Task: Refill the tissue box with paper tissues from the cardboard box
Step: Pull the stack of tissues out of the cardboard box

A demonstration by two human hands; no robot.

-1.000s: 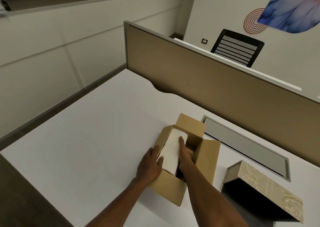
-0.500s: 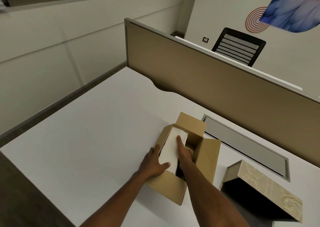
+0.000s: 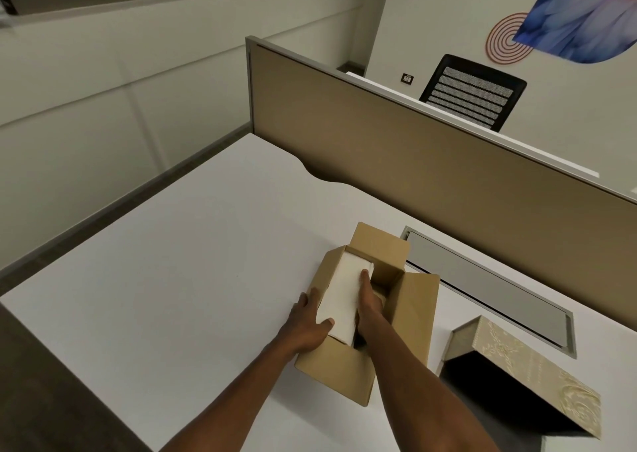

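**Both hands on the tissue stack, inside the carton**

Nearest the camera, two bare forearms reach in from the bottom edge and meet at the cardboard box (image 3: pixel 348 369), which sits open on the white desk (image 3: pixel 165 279). Off to the right, close in, there's the tissue box (image 3: pixel 537 375), its patterned beige shell standing open and a dark, hollow interior showing.

Now the action. The left hand (image 3: pixel 306 327) is wrapped around the near left corner of the stack of paper tissues (image 3: pixel 344 293), thumb pressed flat on the white top, fingers lost down the side between stack and cardboard wall. The right hand (image 3: pixel 367 300) runs along the stack's right flank, fingers stretched forward along its edge, palm down in the carton's open space. Both hands are gripping that stack (a two-sided clamp, left and right). The stack itself lies in the left half of the carton, its near end tipped up above the rim; the right half of the carton looks dark and unfilled.

Further out, the carton's far flap stands up, and just beyond it a grey cable tray lid (image 3: pixel 482 282) is set into the desk. Behind that rises the tan partition (image 3: pixel 413 162), and past it a black mesh office chair (image 3: pixel 472 93) against a wall with a blue wall print (image 3: pixel 586 13).
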